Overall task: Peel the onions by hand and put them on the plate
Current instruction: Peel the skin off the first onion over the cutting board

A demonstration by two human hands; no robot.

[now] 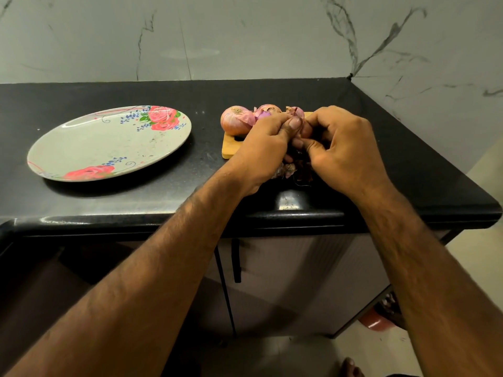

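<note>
Both hands meet over a small wooden cutting board (228,151) on the black counter. My left hand (265,144) and my right hand (343,142) together grip one onion (306,130), almost wholly hidden between the fingers. Behind them on the board lie a pink unpeeled onion (235,119), a partly peeled one (265,111) and another (298,111). Loose dry skins (292,170) are piled under the hands. The floral oval plate (81,148) sits to the left with nothing on it.
The black counter (190,180) ends at a rounded front edge near my forearms and at a corner on the right. A marble wall stands behind. Cabinet doors with a black handle (236,262) are below.
</note>
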